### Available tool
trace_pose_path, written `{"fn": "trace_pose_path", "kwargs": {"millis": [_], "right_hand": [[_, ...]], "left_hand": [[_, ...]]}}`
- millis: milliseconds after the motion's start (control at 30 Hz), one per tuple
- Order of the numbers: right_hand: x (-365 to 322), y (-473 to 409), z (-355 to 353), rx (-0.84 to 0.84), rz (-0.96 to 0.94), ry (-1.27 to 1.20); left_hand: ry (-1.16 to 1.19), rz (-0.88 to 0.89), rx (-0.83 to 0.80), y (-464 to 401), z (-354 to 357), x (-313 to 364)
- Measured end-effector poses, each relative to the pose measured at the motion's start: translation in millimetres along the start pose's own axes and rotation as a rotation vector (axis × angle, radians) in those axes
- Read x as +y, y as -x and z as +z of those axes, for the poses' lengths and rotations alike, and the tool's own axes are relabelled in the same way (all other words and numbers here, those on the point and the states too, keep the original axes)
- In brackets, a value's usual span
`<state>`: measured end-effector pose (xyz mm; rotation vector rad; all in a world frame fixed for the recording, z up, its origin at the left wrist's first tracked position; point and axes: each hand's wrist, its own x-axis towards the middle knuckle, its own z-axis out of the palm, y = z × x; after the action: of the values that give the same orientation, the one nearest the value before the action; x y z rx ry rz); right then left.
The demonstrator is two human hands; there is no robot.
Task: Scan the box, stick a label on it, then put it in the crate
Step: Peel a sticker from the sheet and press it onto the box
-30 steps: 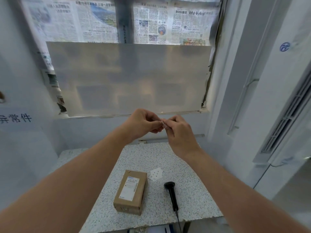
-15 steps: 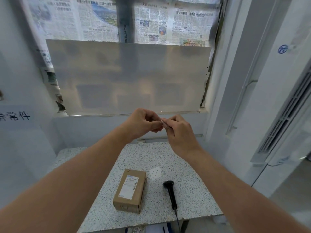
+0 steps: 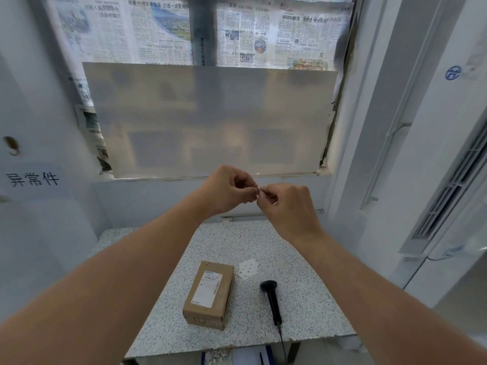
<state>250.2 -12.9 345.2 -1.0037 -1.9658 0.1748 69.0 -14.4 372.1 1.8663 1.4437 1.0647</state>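
Note:
A brown cardboard box (image 3: 209, 295) with a white shipping label on top lies flat on the speckled table (image 3: 303, 299). Just behind its right corner lies a white sticker sheet (image 3: 247, 268). A black handheld scanner (image 3: 271, 299) rests to the right of the box, its cable running off the front edge. My left hand (image 3: 226, 189) and my right hand (image 3: 287, 206) are raised well above the table, fingertips pinched together on a tiny white sticker (image 3: 259, 193) between them. No crate is in view.
A frosted panel (image 3: 210, 119) and newspaper-covered window fill the wall behind the table. A white air-conditioning unit (image 3: 453, 180) stands at the right. A paper sign with printed characters (image 3: 31, 179) hangs on the left wall. Papers show under the table's front edge.
Both hands stay pinched together in the same place; the fingers have shifted only slightly. The box, sticker sheet and scanner have not moved.

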Motion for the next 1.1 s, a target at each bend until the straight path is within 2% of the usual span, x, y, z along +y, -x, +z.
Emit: {"fn": "trace_pose_path", "kwargs": {"millis": [233,500,700,1100], "right_hand": [[6.4,3.4,10.9,-0.043,0.184,0.004],[16.6,26.2,42.1,-0.130,0.488,-0.155],[24.3,49.9,82.6,-0.182,0.686,-0.287],[42.7,106.7,221.0,-0.286,0.962,-0.192]], "left_hand": [[-0.118,-0.038,0.023,0.2,9.2,-2.5],[-0.302,-0.281,0.140,12.1,27.0,-38.3],[-0.320,-0.501,0.169,34.4,28.5,-99.1],[-0.410,-0.829,0.132,72.1,15.7,-270.8]]}}
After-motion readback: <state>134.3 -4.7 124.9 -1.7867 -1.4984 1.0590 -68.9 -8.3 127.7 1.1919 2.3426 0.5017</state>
